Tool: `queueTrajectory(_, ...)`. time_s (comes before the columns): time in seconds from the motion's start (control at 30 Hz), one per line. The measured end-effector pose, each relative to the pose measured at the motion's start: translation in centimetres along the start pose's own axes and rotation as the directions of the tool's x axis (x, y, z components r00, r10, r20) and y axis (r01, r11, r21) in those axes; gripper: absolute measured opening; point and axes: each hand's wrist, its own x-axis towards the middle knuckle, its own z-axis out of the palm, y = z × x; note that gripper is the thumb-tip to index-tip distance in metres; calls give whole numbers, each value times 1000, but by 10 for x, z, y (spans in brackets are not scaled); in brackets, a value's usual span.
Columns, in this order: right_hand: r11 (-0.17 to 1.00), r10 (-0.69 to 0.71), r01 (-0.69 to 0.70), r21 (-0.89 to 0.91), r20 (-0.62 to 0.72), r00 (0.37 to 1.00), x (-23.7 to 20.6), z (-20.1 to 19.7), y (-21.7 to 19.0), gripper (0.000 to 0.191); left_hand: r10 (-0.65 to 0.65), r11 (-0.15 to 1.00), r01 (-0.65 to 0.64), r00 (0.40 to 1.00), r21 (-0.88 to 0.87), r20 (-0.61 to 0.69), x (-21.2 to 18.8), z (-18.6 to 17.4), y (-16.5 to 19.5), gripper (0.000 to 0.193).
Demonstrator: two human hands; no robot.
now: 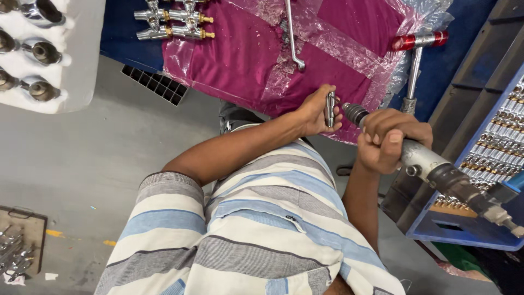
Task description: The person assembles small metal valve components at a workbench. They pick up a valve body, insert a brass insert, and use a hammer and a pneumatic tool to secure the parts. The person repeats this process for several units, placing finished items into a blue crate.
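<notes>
My left hand (316,112) grips a small chrome metal fitting (329,108), held upright at the edge of a table covered with magenta cloth and clear plastic (245,54). My right hand (390,139) is wrapped around the grey body of a pneumatic power tool (431,164). The tool's dark nose (355,113) touches the side of the fitting. The tool's hose end runs off to the lower right.
Several finished chrome and brass fittings (174,22) lie at the cloth's top left. A bent metal rod (293,38) and a red-handled tool (417,41) rest on the table. A white tray of chrome parts (71,60) stands at left, a blue crate of fittings (491,147) at right.
</notes>
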Motion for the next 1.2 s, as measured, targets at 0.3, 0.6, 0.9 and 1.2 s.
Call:
queueTrajectory(0.3,995,67,-68,-75,-17,998,6,2,11,16,-18,1000,18,1000,13,-23,-9,4,2,37)
queueTrajectory(0.6,985,134,-139,-103,-48,990,9,8,18,15,-52,997,60,990,55,-130,-6,10,3,37)
queueTrajectory(0.9,960,191,-200,-198,-62,980,16,22,24,18,-72,995,82,985,54,-160,-11,15,3,35)
queueTrajectory(1.2,958,175,-191,-216,-90,980,11,28,26,18,-79,997,81,984,2,-159,-4,13,-3,37)
